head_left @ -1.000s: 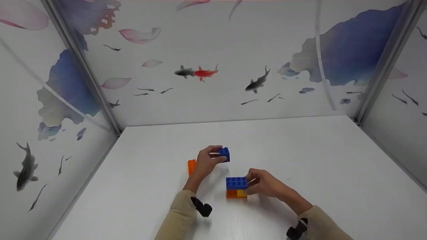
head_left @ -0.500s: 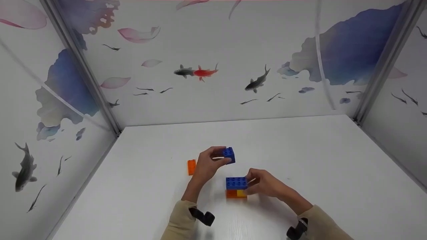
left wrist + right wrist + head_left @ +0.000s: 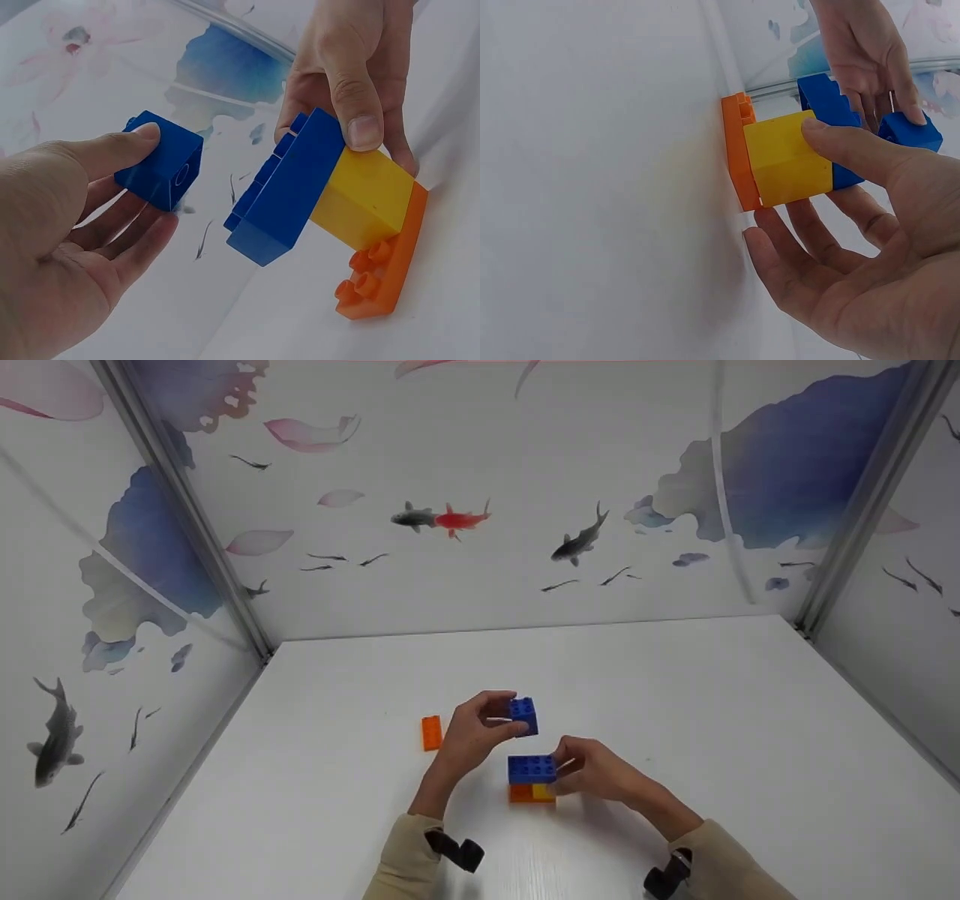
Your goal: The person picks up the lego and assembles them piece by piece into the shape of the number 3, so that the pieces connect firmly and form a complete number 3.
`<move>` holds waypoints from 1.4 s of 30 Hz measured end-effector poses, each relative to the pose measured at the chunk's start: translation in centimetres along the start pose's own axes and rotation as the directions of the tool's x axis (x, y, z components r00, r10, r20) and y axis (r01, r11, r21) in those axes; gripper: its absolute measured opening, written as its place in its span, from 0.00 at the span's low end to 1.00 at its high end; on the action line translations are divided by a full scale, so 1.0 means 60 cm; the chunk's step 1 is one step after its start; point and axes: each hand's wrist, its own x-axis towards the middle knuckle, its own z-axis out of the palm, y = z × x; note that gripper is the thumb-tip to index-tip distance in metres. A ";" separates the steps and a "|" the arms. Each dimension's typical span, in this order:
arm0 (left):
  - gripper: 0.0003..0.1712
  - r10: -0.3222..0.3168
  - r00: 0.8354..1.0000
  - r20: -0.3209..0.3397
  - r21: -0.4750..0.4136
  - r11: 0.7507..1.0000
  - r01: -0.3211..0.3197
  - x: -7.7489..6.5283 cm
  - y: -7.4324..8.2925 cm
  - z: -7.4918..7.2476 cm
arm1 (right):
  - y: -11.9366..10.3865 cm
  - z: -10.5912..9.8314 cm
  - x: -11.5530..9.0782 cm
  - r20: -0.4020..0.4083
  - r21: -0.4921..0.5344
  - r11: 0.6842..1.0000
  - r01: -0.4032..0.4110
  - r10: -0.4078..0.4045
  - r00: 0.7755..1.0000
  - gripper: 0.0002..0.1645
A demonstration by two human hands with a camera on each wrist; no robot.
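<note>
Between thumb and fingers, my left hand (image 3: 470,735) pinches a small blue toy brick (image 3: 161,160) in the air, behind and above a little stack. That stack has an orange brick (image 3: 382,281) at the bottom, a yellow brick (image 3: 367,196) on one end of it, and a long blue brick (image 3: 532,769) across the top, overhanging the orange one's bare studs. My right hand (image 3: 600,771) grips the stack from its right side, the thumb on the yellow brick near the long blue one. The small blue brick is apart from the stack.
A loose orange brick (image 3: 431,733) lies on the white table (image 3: 315,810), left of my left hand. Printed wall panels (image 3: 480,450) with fish and petals enclose the table at the back and both sides.
My left hand has carried the small blue brick rightward and slightly nearer, towards the stack. More of the loose orange brick shows now. My right hand and the stack have stayed put.
</note>
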 end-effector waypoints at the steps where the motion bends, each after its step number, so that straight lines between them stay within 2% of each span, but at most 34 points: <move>1: 0.30 0.003 1.000 0.006 0.004 1.000 -0.003 0.000 0.000 0.001 | -0.001 0.000 0.000 -0.001 -0.003 1.000 0.000 0.000 1.000 0.15; 6: 0.29 0.010 0.997 0.074 0.020 1.000 -0.012 -0.002 -0.002 0.004 | -0.001 0.001 0.000 0.004 -0.002 1.000 0.008 -0.008 1.000 0.15; 11: 0.24 0.022 0.986 0.167 0.038 0.999 -0.028 -0.003 -0.006 0.009 | 0.000 0.000 -0.001 0.010 0.009 1.000 0.027 -0.027 1.000 0.16; 15: 0.23 0.028 0.978 0.206 0.044 0.998 -0.038 -0.005 -0.009 0.013 | 0.001 -0.001 -0.001 0.006 0.005 0.999 0.032 -0.032 0.999 0.17; 33: 0.24 0.023 0.968 0.248 0.017 0.999 -0.029 -0.003 -0.027 0.021 | 0.005 -0.003 -0.002 0.016 0.012 0.999 0.050 -0.051 0.999 0.16; 42: 0.22 0.018 0.964 0.264 0.088 0.995 -0.042 -0.005 -0.036 0.021 | 0.003 -0.001 -0.002 0.008 0.002 0.999 0.038 -0.038 0.999 0.17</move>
